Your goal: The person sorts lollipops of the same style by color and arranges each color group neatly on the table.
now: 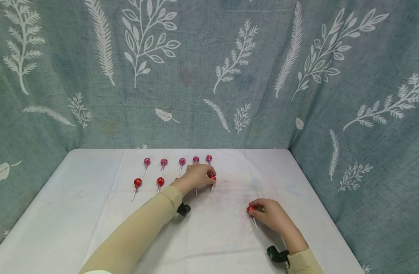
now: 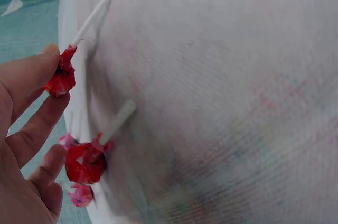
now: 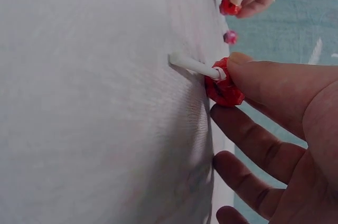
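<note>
My left hand (image 1: 198, 176) pinches a red-wrapped lollipop (image 2: 62, 78) by its head between thumb and fingers, at the right end of the front row. Its white stick points back toward me. Close beside it, another red lollipop (image 2: 85, 163) sits under the curled lower fingers in the left wrist view. Farther right and nearer me, my right hand (image 1: 269, 215) pinches a red lollipop (image 3: 226, 89) by its head, the white stick slanting down to the tablecloth. Part of the red row is hidden behind the left hand and forearm.
Several pink lollipops (image 1: 164, 162) form a back row near the table's far edge. Two red ones, including one at the far left (image 1: 137, 183), lie in front of them. A white cloth (image 1: 226, 236) covers the table; leaf-patterned curtains (image 1: 195, 76) hang behind and beside it.
</note>
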The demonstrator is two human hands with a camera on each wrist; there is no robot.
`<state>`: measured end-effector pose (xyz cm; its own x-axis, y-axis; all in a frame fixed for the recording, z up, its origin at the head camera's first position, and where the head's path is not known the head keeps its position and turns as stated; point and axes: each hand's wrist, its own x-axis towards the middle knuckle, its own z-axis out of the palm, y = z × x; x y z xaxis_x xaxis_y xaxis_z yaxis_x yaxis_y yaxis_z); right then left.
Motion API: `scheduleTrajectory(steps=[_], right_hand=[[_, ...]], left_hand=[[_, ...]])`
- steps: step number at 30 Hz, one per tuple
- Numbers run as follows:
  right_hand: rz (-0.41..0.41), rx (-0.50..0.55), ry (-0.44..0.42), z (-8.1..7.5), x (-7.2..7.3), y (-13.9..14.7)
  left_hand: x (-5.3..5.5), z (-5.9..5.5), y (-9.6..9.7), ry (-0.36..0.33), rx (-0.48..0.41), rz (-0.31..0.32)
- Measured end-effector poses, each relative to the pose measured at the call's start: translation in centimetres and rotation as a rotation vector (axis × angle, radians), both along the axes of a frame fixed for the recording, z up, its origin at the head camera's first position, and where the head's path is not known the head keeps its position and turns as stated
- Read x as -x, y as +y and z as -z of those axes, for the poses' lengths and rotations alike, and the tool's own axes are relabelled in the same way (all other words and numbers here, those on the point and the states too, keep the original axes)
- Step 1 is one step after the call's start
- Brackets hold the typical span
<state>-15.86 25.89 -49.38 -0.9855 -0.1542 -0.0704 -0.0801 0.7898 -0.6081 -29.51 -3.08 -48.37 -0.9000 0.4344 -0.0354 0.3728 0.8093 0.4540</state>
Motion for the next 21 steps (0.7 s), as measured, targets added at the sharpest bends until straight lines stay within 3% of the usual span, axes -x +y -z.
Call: scheduleTrajectory(steps=[13,17,21], right_hand=[[-0.006,-0.012,0.017,-0.6,0.6,-0.6],[0.005,-0.004,0.051,-1.1,1.6,-1.5],[0.007,-0.002,0.076,-1.6,3.5,-2.7]], left_hand=[[-0.1,0.2,-0.1,0.023,0.037,-0.014],[0.0,0.3,0.0,0.023,0.038,-0.006],[-0.1,0.6,0.0,0.013,0.042,-0.013]])
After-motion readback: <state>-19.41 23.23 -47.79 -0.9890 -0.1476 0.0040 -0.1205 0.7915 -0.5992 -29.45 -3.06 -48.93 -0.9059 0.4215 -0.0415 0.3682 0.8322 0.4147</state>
